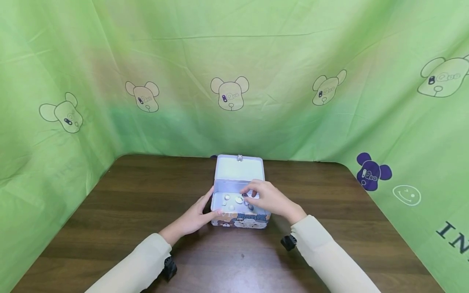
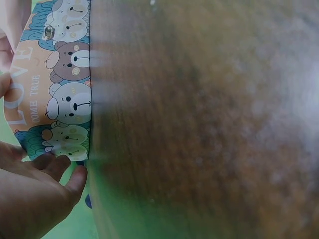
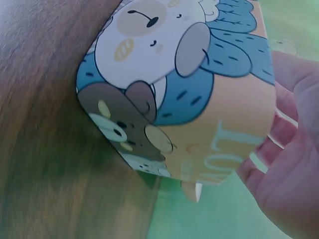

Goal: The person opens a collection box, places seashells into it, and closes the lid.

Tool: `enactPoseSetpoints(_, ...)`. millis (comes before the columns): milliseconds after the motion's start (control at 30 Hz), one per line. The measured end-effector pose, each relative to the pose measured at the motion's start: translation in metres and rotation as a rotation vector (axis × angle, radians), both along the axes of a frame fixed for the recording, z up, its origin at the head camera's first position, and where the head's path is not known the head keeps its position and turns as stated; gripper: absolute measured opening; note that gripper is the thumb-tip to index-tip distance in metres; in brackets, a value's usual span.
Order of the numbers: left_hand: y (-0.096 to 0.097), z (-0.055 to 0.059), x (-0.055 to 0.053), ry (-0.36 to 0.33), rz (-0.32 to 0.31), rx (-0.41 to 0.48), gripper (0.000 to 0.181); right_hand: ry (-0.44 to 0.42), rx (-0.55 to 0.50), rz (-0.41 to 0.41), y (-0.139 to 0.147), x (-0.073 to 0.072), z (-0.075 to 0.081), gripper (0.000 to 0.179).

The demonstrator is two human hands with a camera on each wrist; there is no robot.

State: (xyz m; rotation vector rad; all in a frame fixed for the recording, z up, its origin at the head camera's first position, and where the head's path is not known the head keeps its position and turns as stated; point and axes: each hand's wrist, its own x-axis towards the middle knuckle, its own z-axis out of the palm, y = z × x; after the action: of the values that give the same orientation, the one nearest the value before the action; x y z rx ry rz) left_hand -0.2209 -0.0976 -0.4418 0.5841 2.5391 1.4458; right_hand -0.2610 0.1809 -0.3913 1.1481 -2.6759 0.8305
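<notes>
A lidded tin box printed with cartoon bears stands on the table, lid raised at the back. Inside are several small round pieces, some pale and shiny, like this pale piece, and others dark. My left hand holds the box's front left corner, thumb at the front rim and fingers along the left side. Over the right part of the box, my right hand pinches a small dark round piece between thumb and index finger. In the right wrist view, the printed box wall hides what those fingertips hold.
The dark wood table extends around the box. Green cloth with bear-head prints hangs behind it and at both sides. A black wrist device sits at the right sleeve, and another black device at the left.
</notes>
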Motion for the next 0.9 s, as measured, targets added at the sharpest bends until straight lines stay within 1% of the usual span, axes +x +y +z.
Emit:
enactPoseSetpoints(333,0.001,0.000,0.001,-0.010,-0.002,0.004,0.085,-0.040,0.051,-0.080,-0.010,-0.003,-0.006,0.020)
enactPoseSetpoints(567,0.002,0.000,0.000,-0.003,-0.003,0.007,0.084,-0.045,0.084,-0.111,-0.011,-0.003,-0.007,0.023)
enactPoseSetpoints(733,0.001,0.001,0.000,-0.003,-0.006,0.004,0.085,-0.046,0.073,-0.112,-0.006,-0.001,-0.006,0.023)
enactPoseSetpoints(900,0.001,0.001,0.000,-0.008,-0.004,0.001,0.085,-0.029,0.052,-0.090,0.000,-0.001,-0.005,0.023)
